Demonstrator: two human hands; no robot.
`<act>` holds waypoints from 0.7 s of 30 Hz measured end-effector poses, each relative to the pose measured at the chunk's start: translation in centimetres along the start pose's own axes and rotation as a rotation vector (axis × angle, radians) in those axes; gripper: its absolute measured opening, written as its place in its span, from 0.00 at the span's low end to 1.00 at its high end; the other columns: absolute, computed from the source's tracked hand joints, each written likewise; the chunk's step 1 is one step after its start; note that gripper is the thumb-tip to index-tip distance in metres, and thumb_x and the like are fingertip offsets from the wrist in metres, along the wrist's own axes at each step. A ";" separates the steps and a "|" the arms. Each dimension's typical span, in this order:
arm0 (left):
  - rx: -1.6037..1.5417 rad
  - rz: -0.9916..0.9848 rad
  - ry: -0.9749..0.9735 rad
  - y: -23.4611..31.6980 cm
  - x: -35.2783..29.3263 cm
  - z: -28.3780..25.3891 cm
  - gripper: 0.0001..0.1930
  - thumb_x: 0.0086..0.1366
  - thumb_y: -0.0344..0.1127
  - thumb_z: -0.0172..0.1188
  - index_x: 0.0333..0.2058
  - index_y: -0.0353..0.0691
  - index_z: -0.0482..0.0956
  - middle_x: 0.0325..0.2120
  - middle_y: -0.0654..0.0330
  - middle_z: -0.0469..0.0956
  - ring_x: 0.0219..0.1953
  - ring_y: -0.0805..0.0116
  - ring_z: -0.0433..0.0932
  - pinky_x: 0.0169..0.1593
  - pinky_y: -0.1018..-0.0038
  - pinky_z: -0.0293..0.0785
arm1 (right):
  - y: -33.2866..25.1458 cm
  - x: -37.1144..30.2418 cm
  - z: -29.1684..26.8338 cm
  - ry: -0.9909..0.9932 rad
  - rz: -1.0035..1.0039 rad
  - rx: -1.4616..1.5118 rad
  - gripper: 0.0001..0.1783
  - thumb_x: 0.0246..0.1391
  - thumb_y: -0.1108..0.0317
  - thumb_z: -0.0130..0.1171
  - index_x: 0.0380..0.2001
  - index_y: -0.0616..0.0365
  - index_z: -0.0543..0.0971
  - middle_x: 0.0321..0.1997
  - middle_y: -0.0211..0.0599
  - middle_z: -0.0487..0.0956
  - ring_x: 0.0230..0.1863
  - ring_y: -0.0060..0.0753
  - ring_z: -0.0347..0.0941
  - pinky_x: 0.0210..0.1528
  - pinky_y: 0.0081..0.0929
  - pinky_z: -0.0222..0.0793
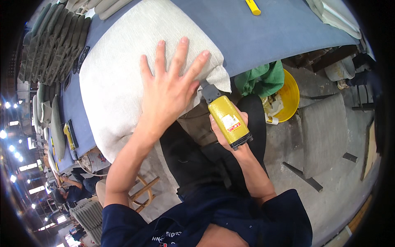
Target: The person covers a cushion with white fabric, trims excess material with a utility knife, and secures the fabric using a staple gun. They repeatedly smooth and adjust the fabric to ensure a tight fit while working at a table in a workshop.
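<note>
A cushion [117, 61] covered in off-white woven fabric lies on the blue-grey table, its near edge overhanging toward my lap. My left hand [168, 90] presses flat on top of it, fingers spread. In my right hand [225, 131] is a yellow and black staple gun [227, 116], gripped from below with the fingers mostly hidden under its body. The gun's dark nose meets the cushion's near right edge, beside my left thumb. A loose fabric corner [219, 78] sticks out just above the nose; the exact contact point is hidden.
Dark cushions [55, 45] are stacked at the far left of the table [263, 37]. Another yellow tool [70, 136] lies at the left edge, a yellow marker-like object [253, 7] at the back. A yellow bucket [291, 94] with green cloth [263, 78] and a grey chair [325, 133] stand right.
</note>
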State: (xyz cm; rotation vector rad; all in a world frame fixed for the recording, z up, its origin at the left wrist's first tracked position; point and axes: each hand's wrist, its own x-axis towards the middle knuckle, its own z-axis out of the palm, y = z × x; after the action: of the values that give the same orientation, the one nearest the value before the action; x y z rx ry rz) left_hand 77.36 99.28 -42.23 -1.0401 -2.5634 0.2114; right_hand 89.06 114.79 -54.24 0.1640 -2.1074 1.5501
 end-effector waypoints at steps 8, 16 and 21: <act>-0.019 0.009 -0.061 0.1 -0.2 -0.8 0.44 0.64 0.35 0.68 0.77 0.66 0.61 0.79 0.54 0.54 0.76 0.32 0.55 0.68 0.24 0.56 | 0.3 1.1 0.9 0.004 0.038 0.169 0.18 0.45 0.70 0.75 0.39 0.64 0.80 0.29 0.44 0.83 0.29 0.51 0.84 0.31 0.30 0.76; 0.007 0.014 -0.069 0.0 -0.8 -1.6 0.44 0.66 0.37 0.66 0.78 0.64 0.57 0.79 0.53 0.52 0.77 0.33 0.53 0.69 0.25 0.56 | 0.9 1.0 1.7 0.028 -0.018 0.097 0.18 0.44 0.70 0.76 0.37 0.64 0.79 0.31 0.46 0.82 0.30 0.55 0.82 0.32 0.33 0.76; 0.042 0.030 -0.003 -0.7 -1.3 -1.2 0.44 0.67 0.41 0.66 0.78 0.65 0.57 0.79 0.53 0.53 0.76 0.32 0.55 0.68 0.24 0.57 | 0.3 1.3 0.3 -0.015 0.114 0.152 0.23 0.52 0.68 0.76 0.49 0.68 0.81 0.41 0.43 0.87 0.37 0.36 0.85 0.42 0.28 0.78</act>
State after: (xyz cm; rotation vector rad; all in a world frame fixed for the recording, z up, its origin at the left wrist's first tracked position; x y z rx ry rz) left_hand 78.19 97.87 -41.26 -1.0638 -2.5360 0.2735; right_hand 87.75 114.92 -53.96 0.1100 -2.0409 1.7828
